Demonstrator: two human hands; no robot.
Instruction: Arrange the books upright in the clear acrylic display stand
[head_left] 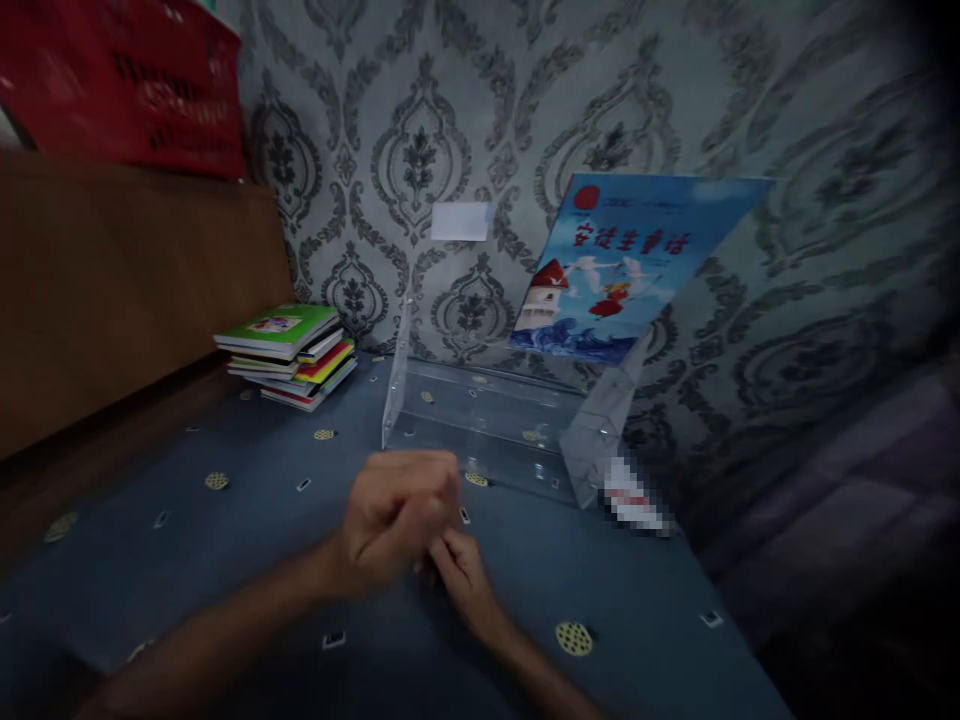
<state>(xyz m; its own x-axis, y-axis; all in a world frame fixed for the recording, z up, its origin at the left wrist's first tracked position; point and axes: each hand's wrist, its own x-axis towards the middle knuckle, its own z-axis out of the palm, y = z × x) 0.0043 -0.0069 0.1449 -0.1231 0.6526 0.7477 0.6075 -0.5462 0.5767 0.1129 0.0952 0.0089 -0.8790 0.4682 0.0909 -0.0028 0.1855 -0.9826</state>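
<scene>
My left hand [401,515] is closed in a fist above the blue patterned tabletop. My right hand [465,575] is just below it and to the right, with its fingers bent and partly covered by the left. The two hands meet. Whatever may be inside them is hidden. Beyond the hands stands a clear plastic rack [480,445] with see-through side panels. Over its right end, a blue children's book [615,265] with red Chinese lettering is tilted upright; what supports it is unclear.
Several stacked books [289,350], a green one on top, lie at the back left. A wooden cabinet [135,290] borders the left, with a red basket [135,85] on it. A pixelated white item [634,500] sits right of the rack. Patterned wallpaper [420,130] rises behind, bearing a white rectangle [460,221].
</scene>
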